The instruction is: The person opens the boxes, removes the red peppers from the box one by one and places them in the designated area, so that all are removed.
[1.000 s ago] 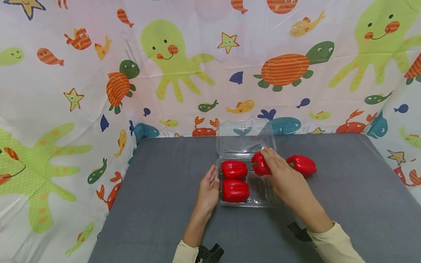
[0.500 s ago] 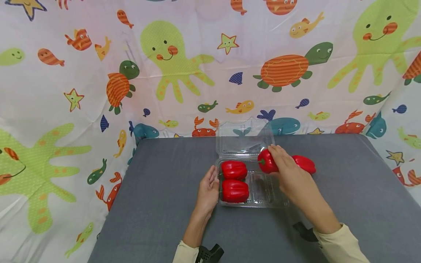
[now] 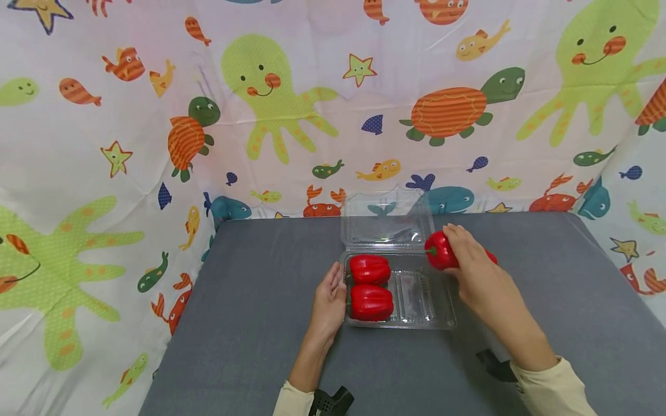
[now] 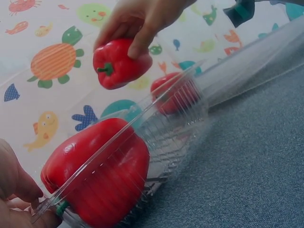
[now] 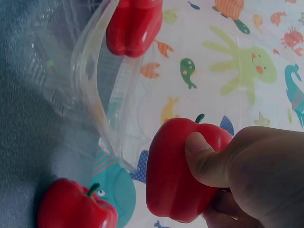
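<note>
A clear plastic clamshell container (image 3: 411, 294) lies on the table with its lid folded back. Two red bell peppers (image 3: 370, 269) sit side by side in its left half, stems to the left. My left hand (image 3: 329, 300) is at the container's left side, and in the left wrist view its fingers (image 4: 19, 204) pinch the rim. My right hand (image 3: 481, 277) grips another red bell pepper (image 3: 440, 251), thumb on its side in the right wrist view, raised above the container's right edge. Behind that hand, one more red pepper (image 5: 76, 206) rests on the table, mostly hidden in the head view.
The raised transparent lid (image 3: 387, 222) stands at the table's back edge, close to the patterned cloth (image 3: 291, 115) hanging behind. Grey cloth covers the table (image 3: 250, 306). A black wrist device (image 3: 331, 400) sits at the left cuff, another (image 3: 496, 365) at the right.
My right hand has moved right with its pepper, from over the container's right half to its right edge, covering more of the pepper on the table. The left hand stays in place.
</note>
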`<action>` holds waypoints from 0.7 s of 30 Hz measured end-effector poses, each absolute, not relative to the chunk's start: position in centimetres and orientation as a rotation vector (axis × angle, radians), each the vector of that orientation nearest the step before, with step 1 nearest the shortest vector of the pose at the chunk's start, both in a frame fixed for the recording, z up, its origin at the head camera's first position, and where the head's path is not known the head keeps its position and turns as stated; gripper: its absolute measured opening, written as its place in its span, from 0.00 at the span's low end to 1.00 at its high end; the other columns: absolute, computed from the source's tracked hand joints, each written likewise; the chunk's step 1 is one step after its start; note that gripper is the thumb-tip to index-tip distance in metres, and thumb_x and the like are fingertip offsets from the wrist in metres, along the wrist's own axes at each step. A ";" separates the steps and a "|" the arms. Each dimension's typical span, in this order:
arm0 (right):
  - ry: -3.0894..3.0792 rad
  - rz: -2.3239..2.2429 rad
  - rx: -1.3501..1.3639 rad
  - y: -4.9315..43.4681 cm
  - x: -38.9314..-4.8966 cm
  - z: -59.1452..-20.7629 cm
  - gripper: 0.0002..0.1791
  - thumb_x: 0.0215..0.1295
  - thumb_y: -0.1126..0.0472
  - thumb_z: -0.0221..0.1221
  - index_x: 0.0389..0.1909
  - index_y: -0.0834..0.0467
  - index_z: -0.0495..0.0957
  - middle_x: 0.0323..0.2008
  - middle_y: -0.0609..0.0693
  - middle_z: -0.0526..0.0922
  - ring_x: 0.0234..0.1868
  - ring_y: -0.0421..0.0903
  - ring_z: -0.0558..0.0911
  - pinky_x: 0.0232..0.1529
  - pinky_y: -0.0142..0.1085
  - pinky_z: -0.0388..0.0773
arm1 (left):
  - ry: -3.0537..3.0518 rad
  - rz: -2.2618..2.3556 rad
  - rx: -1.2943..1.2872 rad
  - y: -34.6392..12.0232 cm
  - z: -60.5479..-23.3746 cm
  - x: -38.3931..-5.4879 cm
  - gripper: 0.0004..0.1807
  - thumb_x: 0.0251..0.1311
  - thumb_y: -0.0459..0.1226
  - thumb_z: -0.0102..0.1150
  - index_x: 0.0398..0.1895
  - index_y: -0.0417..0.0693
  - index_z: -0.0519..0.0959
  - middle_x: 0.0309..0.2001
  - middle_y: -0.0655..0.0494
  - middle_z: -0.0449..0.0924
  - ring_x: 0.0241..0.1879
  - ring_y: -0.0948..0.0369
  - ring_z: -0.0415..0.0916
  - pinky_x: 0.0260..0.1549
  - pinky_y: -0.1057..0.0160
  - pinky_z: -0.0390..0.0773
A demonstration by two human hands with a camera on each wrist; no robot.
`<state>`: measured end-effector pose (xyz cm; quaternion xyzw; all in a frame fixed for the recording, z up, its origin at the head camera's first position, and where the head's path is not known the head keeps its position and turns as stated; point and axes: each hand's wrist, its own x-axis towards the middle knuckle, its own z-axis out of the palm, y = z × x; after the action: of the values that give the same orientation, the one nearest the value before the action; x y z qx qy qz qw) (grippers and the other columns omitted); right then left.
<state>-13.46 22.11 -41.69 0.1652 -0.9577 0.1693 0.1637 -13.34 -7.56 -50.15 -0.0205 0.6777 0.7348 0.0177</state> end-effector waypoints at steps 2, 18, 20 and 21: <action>-2.735 0.488 0.460 22.4 -13.6 -41.6 0.61 0.46 0.74 0.80 0.81 0.61 0.57 0.76 0.68 0.65 0.74 0.70 0.67 0.50 0.72 0.78 | 2.102 2.286 -0.060 -7.6 -50.2 -13.3 0.32 0.79 0.24 0.43 0.83 0.34 0.53 0.82 0.41 0.57 0.82 0.49 0.53 0.77 0.50 0.56; -2.756 0.526 0.398 24.8 -13.9 -41.0 0.63 0.49 0.78 0.76 0.84 0.61 0.51 0.78 0.68 0.61 0.74 0.70 0.64 0.48 0.74 0.76 | 2.120 2.275 -0.060 -7.7 -50.1 -13.2 0.32 0.79 0.25 0.45 0.83 0.36 0.54 0.82 0.42 0.58 0.81 0.49 0.55 0.77 0.49 0.57; -2.753 0.524 0.391 25.1 -13.8 -41.0 0.61 0.50 0.79 0.75 0.83 0.61 0.52 0.78 0.68 0.61 0.74 0.70 0.64 0.49 0.74 0.76 | 2.119 2.275 -0.062 -7.7 -50.1 -13.2 0.32 0.79 0.25 0.45 0.83 0.36 0.55 0.81 0.42 0.59 0.81 0.49 0.55 0.77 0.49 0.57; -2.751 0.525 0.388 25.2 -13.8 -41.0 0.60 0.51 0.79 0.74 0.83 0.61 0.52 0.78 0.69 0.61 0.75 0.70 0.64 0.49 0.74 0.76 | 2.122 2.272 -0.062 -7.7 -50.1 -13.2 0.32 0.79 0.25 0.46 0.83 0.37 0.55 0.81 0.42 0.59 0.81 0.49 0.55 0.77 0.49 0.58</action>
<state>-13.83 25.23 -41.04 0.1356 -0.9610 0.1833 0.1563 -13.19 -7.69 -50.07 -0.0198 0.6822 0.7307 0.0161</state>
